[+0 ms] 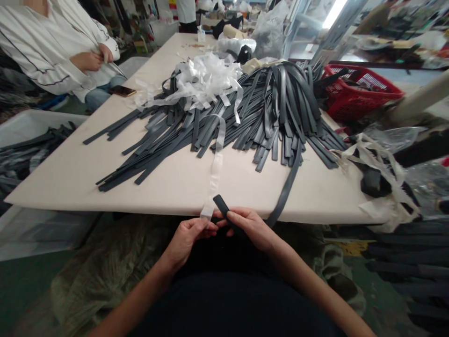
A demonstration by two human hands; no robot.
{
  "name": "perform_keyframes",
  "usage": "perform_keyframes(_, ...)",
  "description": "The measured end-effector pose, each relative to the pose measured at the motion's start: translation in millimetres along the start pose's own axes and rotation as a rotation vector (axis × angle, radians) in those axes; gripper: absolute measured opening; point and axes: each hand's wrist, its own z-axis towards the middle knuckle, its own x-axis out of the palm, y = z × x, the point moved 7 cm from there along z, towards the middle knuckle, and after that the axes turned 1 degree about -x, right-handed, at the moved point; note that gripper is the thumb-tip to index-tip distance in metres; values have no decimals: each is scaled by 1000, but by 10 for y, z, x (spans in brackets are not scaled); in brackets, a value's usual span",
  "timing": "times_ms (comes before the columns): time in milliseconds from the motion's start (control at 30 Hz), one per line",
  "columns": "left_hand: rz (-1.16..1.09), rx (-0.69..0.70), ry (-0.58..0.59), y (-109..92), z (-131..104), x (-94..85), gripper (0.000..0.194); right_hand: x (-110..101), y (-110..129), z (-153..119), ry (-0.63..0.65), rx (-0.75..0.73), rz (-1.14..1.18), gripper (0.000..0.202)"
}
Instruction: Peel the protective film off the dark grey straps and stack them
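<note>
At the table's front edge my right hand (250,225) pinches a dark grey strap (220,204) close to its squared end. The strap's other part seems to loop down behind the hand and back up to the pile. Just left of it, my left hand (191,236) is closed on the lower end of a translucent white tape (214,180), which runs up the table to a white heap. The two hands nearly touch. Beyond them lies a big pile of dark grey straps (245,117), with a tangle of white tape (206,79) on top.
A red basket (358,100) stands at the right, with plastic bags and fabric scraps (382,178) near the table corner. A phone (122,91) lies by the left edge, where a person in white (63,51) sits. White bins (21,126) hold straps at the left.
</note>
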Motion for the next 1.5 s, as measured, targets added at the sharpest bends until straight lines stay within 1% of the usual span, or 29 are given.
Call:
perform_keyframes(100, 83, 2, 78, 20, -43, 154, 35, 24, 91, 131, -25, -23, -69, 48)
perform_keyframes(167, 121, -36, 123, 41, -39, 230, 34, 31, 166, 174, -48, -51, -102, 41)
perform_keyframes(233, 144, -66, 148, 21, -19, 269, 34, 36, 269, 175, -63, -106, -178, 32)
perform_keyframes(300, 159, -64, 151, -55, 9, 278, 36, 59, 402, 149, -56, -198, -323, 24)
perform_keyframes(400, 207, -41, 151, -201, 53, 286, 33, 99, 594, 95, -55, -352, -545, 23)
perform_keyframes(500, 240, -35, 173, -303, 101, 326, 30, 75, 696, 68, -90, -414, -621, 23)
perform_keyframes(567, 192, -12, 150, -368, 152, 334, 30, -12, 731, 36, -159, -414, -572, 25)
perform_keyframes(633, 53, 13, 86, -432, 222, 309, 31, -132, 746, -38, -251, -397, -495, 29)
perform_keyframes(700, -131, 34, 14, -488, 303, 270, 35, -200, 736, -145, -295, -369, -496, 33)
perform_keyframes(767, -289, 52, -43, -537, 380, 242, 40, -180, 704, -253, -269, -342, -593, 31)
perform_keyframes(867, -387, 78, -73, -606, 463, 256, 41, -59, 652, -379, -213, -367, -779, 29)
perform_keyframes(933, -397, 88, -75, -638, 489, 293, 41, 14, 625, -418, -213, -408, -889, 30)
perform_keyframes(1000, -381, 99, -75, -656, 495, 331, 43, 41, 598, -419, -234, -424, -962, 31)
perform_keyframes(1100, -336, 108, -60, -652, 491, 380, 44, 2, 572, -395, -277, -409, -1004, 30)
perform_keyframes(1200, -304, 110, -46, -617, 486, 396, 41, -58, 557, -377, -306, -380, -1007, 29)
perform_keyframes(1300, -294, 97, -37, -548, 471, 409, 38, -88, 538, -357, -329, -365, -1010, 30)
perform_keyframes(1400, -295, 66, 8, -436, 432, 488, 36, -91, 514, -325, -352, -363, -995, 31)
perform_keyframes(1467, -285, 43, 57, -348, 401, 560, 35, -79, 502, -321, -336, -367, -964, 31)
perform_keyframes(1500, -279, 39, 69, -310, 389, 580, 35, -68, 493, -334, -307, -368, -943, 29)
